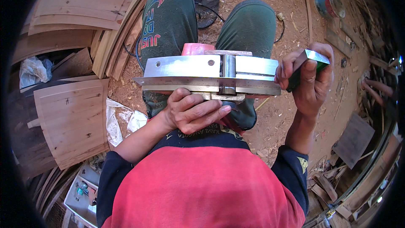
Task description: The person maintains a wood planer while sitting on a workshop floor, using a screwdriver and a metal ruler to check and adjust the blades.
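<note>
While your left hand (192, 112) grips the upturned electric planer (209, 76) across your knees, your right hand's (308, 80) fingers clamp a green-backed metal blade (315, 57) beside its sole.

Bright, even daylight, soft shadows, sharp centre; fisheye bending and black vignette at edges.

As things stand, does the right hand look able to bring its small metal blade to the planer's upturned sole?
Probably yes. The right hand holds the small metal blade just beside the end of the planer, which the left hand grips from below, sole up. Nothing lies between them.
</note>
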The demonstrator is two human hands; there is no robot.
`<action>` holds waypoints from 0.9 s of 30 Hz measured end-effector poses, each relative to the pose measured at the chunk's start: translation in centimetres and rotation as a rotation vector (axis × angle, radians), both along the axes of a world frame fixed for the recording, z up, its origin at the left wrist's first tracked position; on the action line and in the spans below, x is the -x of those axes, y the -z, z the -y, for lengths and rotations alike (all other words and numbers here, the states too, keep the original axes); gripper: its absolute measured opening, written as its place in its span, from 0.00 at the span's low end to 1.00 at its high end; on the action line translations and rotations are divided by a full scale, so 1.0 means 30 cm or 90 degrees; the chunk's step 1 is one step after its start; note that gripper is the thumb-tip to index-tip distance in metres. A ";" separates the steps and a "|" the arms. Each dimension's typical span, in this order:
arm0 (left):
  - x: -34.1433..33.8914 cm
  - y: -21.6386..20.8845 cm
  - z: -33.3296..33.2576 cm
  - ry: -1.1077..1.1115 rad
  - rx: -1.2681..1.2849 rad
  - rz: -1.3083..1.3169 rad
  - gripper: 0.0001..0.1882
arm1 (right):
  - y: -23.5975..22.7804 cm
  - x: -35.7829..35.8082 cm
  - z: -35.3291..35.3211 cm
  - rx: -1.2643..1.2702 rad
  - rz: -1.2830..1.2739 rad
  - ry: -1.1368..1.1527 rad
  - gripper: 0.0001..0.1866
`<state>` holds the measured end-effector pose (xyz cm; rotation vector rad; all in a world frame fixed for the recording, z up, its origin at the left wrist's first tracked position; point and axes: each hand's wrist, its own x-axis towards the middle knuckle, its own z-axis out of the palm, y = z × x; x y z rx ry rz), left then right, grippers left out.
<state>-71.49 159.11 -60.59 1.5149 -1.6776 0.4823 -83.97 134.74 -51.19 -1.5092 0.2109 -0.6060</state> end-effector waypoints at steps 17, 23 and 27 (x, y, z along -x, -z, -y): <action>0.001 -0.008 0.000 0.005 -0.010 -0.008 0.21 | 0.002 0.005 -0.001 0.014 0.002 0.003 0.16; 0.001 -0.007 -0.003 0.005 -0.016 -0.004 0.23 | 0.006 0.007 -0.001 0.001 0.005 0.005 0.17; 0.001 -0.008 -0.005 0.007 -0.018 -0.006 0.23 | 0.005 0.006 -0.001 -0.003 0.000 0.008 0.17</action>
